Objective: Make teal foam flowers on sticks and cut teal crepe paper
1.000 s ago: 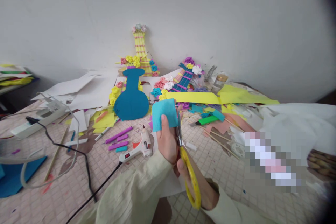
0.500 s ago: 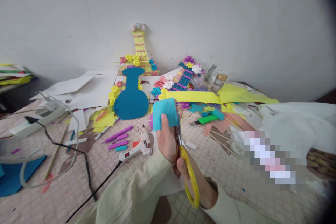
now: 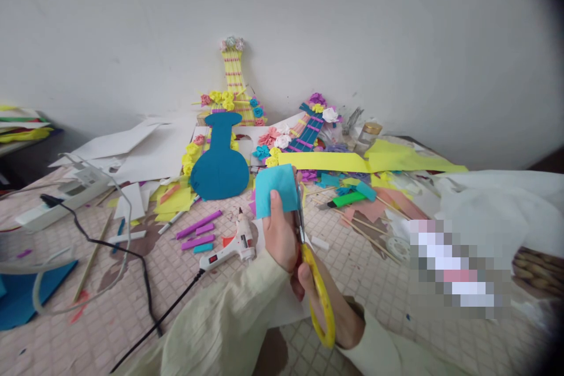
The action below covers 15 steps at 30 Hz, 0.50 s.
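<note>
My left hand [image 3: 282,238] pinches a light blue square of paper [image 3: 277,188], its thumb flat on the front and its other fingers mostly hidden behind. My right hand [image 3: 315,285] is closed round the yellow handles of a pair of scissors [image 3: 324,305]. Their blades point up along the paper's right edge; whether they touch it I cannot tell. Just left of my hands, a white hot glue gun [image 3: 233,247] lies on the table. Beyond it a dark blue guitar-shaped cutout [image 3: 221,164] leans against flower-decorated pieces.
Purple strips [image 3: 199,229] lie left of the glue gun. A green utility knife [image 3: 350,198], thin sticks and scraps are at the right, near a white plastic bag [image 3: 480,205]. A power strip [image 3: 66,200] with trailing cords sits at left. Yellow paper [image 3: 324,162] stretches across the back.
Almost nothing differs. Both hands, the blue paper and the scissors stay in nearly the same place; the view has shifted very slightly.
</note>
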{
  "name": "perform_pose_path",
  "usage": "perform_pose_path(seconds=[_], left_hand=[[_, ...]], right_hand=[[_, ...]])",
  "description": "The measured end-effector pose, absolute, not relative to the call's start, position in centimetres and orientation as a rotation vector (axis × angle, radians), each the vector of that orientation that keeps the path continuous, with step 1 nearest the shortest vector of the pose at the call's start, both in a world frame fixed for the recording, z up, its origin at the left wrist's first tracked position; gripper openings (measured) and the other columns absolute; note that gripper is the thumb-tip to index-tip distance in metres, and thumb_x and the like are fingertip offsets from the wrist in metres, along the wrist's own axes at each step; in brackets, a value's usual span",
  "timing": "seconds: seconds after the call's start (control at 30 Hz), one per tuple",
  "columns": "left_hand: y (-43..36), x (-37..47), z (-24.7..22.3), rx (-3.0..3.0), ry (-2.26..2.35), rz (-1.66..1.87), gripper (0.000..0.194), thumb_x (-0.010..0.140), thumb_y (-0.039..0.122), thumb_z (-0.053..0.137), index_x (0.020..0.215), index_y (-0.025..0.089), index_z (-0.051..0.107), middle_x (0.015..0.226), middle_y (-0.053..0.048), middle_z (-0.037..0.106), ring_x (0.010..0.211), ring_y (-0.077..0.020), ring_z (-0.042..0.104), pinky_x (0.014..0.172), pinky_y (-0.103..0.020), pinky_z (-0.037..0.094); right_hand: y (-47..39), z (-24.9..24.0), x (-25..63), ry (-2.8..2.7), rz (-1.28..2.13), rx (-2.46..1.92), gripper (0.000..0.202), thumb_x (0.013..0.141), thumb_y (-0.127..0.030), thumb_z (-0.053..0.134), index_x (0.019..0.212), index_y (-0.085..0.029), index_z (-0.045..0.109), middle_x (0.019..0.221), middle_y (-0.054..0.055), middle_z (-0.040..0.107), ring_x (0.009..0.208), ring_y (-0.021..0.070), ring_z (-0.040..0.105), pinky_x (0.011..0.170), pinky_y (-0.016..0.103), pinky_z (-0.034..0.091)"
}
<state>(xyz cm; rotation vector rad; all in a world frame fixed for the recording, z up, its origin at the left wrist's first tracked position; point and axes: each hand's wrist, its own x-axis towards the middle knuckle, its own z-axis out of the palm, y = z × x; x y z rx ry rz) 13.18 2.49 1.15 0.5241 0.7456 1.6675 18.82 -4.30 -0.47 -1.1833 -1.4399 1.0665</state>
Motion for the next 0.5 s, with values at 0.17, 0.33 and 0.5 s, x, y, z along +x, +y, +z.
perform_pose_path(seconds=[0.17, 0.33, 0.5], left_hand=[[2.6, 13.3, 1.4, 0.544, 0.681, 1.680, 0.043, 0.081, 0.045, 0.046, 0.116, 0.021, 0.053, 0.122, -0.004, 0.054, 0.123, -0.0221, 0.037, 0.106, -0.036, 0.023], [2.4, 13.4, 2.6, 0.549, 0.583, 1.674, 0.043, 0.082, 0.043, 0.044, 0.114, 0.017, 0.055, 0.121, -0.007, 0.055, 0.122, -0.0218, 0.038, 0.106, -0.036, 0.024], [2.5, 13.4, 2.4, 0.541, 0.592, 1.671, 0.043, 0.082, 0.043, 0.045, 0.115, 0.017, 0.053, 0.121, -0.007, 0.054, 0.122, -0.0223, 0.038, 0.106, -0.036, 0.025]], right_hand=[[-4.6, -0.3, 18.8, -1.447, 1.027, -1.233, 0.026, 0.078, -0.050, 0.043, 0.079, -0.023, 0.044, 0.065, 0.000, 0.050, 0.058, 0.0157, 0.049, 0.051, 0.027, 0.041], [-4.5, -0.3, 18.8, -1.510, 1.050, -1.276, 0.034, 0.077, -0.056, 0.040, 0.076, -0.022, 0.040, 0.061, -0.001, 0.046, 0.056, 0.0148, 0.047, 0.048, 0.026, 0.039], [-4.3, -1.2, 18.7, -1.516, 1.042, -1.281, 0.039, 0.078, -0.060, 0.034, 0.076, -0.022, 0.037, 0.058, -0.003, 0.041, 0.052, 0.0130, 0.043, 0.046, 0.026, 0.036]])
